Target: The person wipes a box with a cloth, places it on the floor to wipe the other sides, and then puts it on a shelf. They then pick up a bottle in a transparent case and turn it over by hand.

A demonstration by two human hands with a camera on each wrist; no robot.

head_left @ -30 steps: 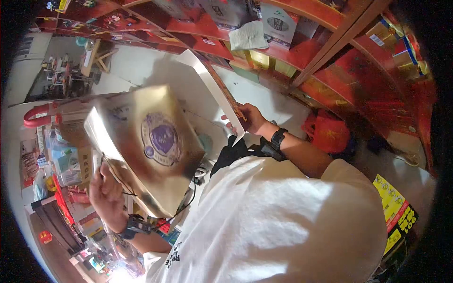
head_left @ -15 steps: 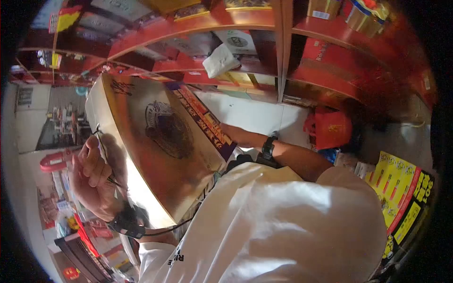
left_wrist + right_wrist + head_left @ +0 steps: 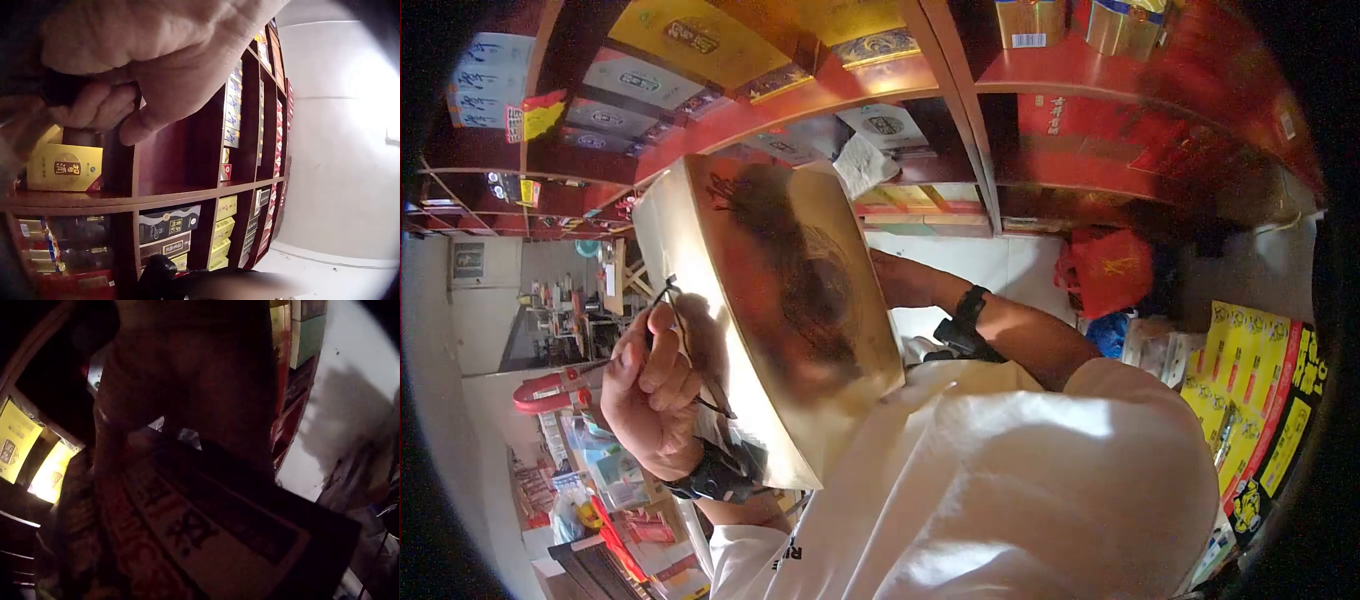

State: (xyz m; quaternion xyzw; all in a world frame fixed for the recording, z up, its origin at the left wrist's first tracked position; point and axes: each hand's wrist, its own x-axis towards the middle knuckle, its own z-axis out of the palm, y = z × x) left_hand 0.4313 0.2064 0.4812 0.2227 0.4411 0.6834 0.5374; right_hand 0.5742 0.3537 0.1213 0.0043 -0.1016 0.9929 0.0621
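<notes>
The large flat gold gift box with a shiny foil face (image 3: 785,300) is now standing much more upright than one second ago. Then it was lying low and tilted in front of the person's chest, with its round purple emblem facing up; now it is raised toward the red wooden shelves (image 3: 1040,75) and its face is turning to the person. To my judgement the box is being lifted to the level of a shelf, so the carrying part is nearly finished and the placing part is beginning.

Nearest, the left hand (image 3: 655,385) is holding the near left edge of the box, with the fingers curled around the edge and around a thin dark cord (image 3: 700,370) which is running along it. The right hand (image 3: 890,275) is reaching behind the far side of the box. Its fingers are hidden in the head view, and the right wrist view is showing it only darkly above the printed red side panel (image 3: 187,537), so I cannot tell how it is closing.

The box is rigid, rectangular and thin, its foil is smooth and reflecting. Farther away, the shelves are glossy and carrying flat yellow cartons (image 3: 690,40). A soft red cloth bag (image 3: 1105,270) is lying on the pale floor at the right.
</notes>
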